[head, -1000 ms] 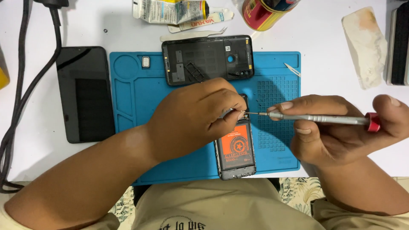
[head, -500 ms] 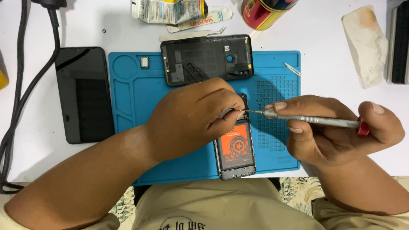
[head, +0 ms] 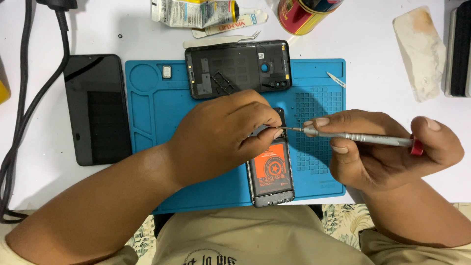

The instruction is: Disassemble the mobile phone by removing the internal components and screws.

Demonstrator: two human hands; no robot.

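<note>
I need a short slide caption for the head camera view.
Left hand steadies an opened phone on a blue mat while right hand holds a screwdriver to it.

White tabletop (head: 373, 54) under bright even light, floral fabric (head: 343, 218) below.

The mat (head: 147, 122) is bright blue with a raised grid of small squares. The opened phone (head: 271, 176) shows an orange battery with a black round emblem. The screwdriver (head: 360, 138) is silver-grey with a red cap. The worktop (head: 373, 44) is white.
</note>
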